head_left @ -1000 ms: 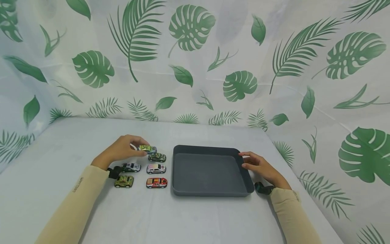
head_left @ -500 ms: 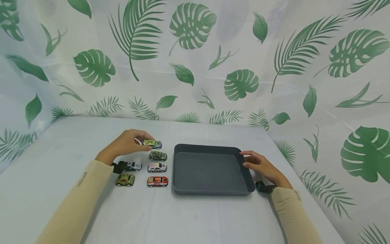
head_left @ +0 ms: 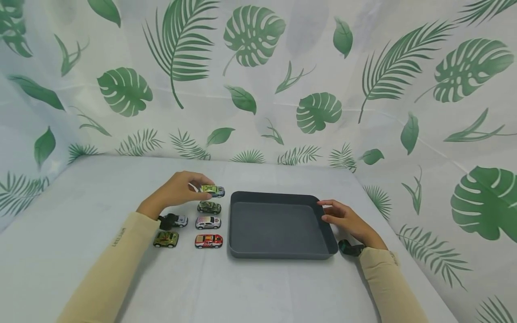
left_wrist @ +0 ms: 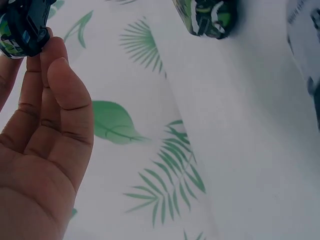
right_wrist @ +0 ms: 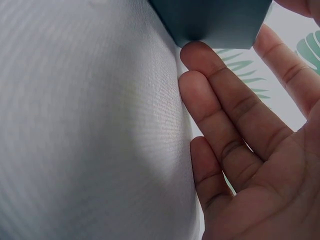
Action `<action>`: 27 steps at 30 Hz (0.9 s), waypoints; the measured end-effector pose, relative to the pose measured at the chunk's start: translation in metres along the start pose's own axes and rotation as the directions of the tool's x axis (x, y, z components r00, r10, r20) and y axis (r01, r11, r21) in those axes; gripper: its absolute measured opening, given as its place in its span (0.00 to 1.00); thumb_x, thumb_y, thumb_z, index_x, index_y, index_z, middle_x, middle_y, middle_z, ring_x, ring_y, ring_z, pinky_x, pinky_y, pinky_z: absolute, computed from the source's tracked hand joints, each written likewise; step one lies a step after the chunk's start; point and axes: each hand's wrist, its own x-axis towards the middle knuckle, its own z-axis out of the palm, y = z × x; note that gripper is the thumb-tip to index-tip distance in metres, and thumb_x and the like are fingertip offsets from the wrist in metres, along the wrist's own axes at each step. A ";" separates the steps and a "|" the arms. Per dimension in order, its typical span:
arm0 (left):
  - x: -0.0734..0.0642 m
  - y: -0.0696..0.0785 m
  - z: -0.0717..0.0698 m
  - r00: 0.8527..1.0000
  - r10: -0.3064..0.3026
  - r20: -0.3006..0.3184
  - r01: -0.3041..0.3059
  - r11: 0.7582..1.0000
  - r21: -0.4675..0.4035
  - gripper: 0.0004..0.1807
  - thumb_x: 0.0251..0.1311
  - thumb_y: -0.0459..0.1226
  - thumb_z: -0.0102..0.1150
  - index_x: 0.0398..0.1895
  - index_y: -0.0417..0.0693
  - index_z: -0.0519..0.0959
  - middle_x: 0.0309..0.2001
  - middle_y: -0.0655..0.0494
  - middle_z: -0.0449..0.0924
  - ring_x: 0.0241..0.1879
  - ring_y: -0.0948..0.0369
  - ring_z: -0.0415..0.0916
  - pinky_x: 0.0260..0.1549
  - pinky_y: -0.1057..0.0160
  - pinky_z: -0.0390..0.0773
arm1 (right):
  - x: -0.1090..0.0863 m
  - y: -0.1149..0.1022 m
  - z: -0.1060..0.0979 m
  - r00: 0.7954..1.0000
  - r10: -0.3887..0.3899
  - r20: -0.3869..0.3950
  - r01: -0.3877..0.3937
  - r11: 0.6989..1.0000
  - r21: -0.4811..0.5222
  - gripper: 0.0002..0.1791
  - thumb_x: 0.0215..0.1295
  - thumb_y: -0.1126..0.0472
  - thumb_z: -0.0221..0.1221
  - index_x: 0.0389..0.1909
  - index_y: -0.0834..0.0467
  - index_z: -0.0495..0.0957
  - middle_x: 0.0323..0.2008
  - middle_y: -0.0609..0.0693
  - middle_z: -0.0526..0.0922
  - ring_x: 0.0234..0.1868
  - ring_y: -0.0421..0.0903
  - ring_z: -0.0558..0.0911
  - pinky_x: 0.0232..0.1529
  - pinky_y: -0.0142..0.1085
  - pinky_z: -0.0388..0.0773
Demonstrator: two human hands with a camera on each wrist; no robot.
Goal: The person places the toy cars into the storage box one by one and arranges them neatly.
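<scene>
My left hand (head_left: 179, 190) pinches a yellow-green and grey toy car (head_left: 212, 191) between thumb and fingertips, at the far end of a column of toy cars. In the left wrist view, the dark end of this toy car (left_wrist: 25, 27) shows at the fingertips. Nearer in that column stand a camouflage toy car (head_left: 209, 207), a white toy car (head_left: 208, 222) and a red toy car (head_left: 208, 241). My right hand (head_left: 349, 223) touches the right wall of a dark grey tray (head_left: 282, 257), its fingers extended. In the right wrist view, fingertips (right_wrist: 197, 52) meet the tray's outer wall (right_wrist: 215, 25).
Left of the column stand a white-and-dark toy car (head_left: 180, 220), partly behind the left wrist's strap, and a green camouflage toy car (head_left: 166, 239). All lie on a white-covered table (head_left: 266, 291). Leaf-patterned cloth (head_left: 258, 89) rises behind and to the right.
My left hand has moved right and slightly away from me, carrying the yellow-green toy car from close over the camouflage one to the space beyond it. The right hand and tray stay put.
</scene>
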 end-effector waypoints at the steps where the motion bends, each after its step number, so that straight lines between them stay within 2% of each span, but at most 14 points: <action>1: 0.001 0.001 0.001 1.000 0.000 0.003 0.000 1.000 -0.006 0.19 0.69 0.40 0.75 0.59 0.43 0.87 0.54 0.49 0.88 0.56 0.47 0.83 0.57 0.45 0.83 | 0.000 0.000 0.000 1.000 0.001 0.001 -0.001 1.000 0.001 0.29 0.80 0.62 0.62 0.77 0.65 0.69 0.66 0.70 0.80 0.65 0.62 0.81 0.68 0.63 0.73; 10: 0.007 0.011 0.007 0.999 0.037 0.006 -0.037 0.999 -0.006 0.19 0.69 0.39 0.75 0.60 0.43 0.87 0.52 0.51 0.88 0.54 0.49 0.82 0.57 0.46 0.83 | 0.000 -0.002 0.001 1.000 -0.004 0.003 0.004 1.000 0.005 0.29 0.80 0.62 0.61 0.77 0.65 0.69 0.68 0.71 0.78 0.67 0.67 0.79 0.70 0.67 0.70; 19: 0.014 0.018 0.012 0.999 0.044 0.008 -0.044 0.999 0.003 0.19 0.69 0.39 0.74 0.60 0.43 0.87 0.53 0.50 0.88 0.53 0.50 0.81 0.57 0.46 0.83 | 0.000 -0.001 0.000 1.000 -0.009 0.008 0.009 1.000 0.011 0.29 0.80 0.61 0.61 0.77 0.65 0.69 0.69 0.72 0.76 0.68 0.68 0.78 0.71 0.72 0.66; 27: 0.023 0.026 0.020 0.998 0.063 0.021 -0.063 0.998 0.012 0.20 0.68 0.39 0.75 0.60 0.44 0.87 0.54 0.51 0.88 0.52 0.51 0.82 0.56 0.48 0.84 | -0.001 0.001 0.000 1.000 0.000 0.007 0.000 1.000 0.010 0.30 0.80 0.61 0.61 0.77 0.64 0.68 0.70 0.71 0.76 0.69 0.69 0.77 0.71 0.72 0.66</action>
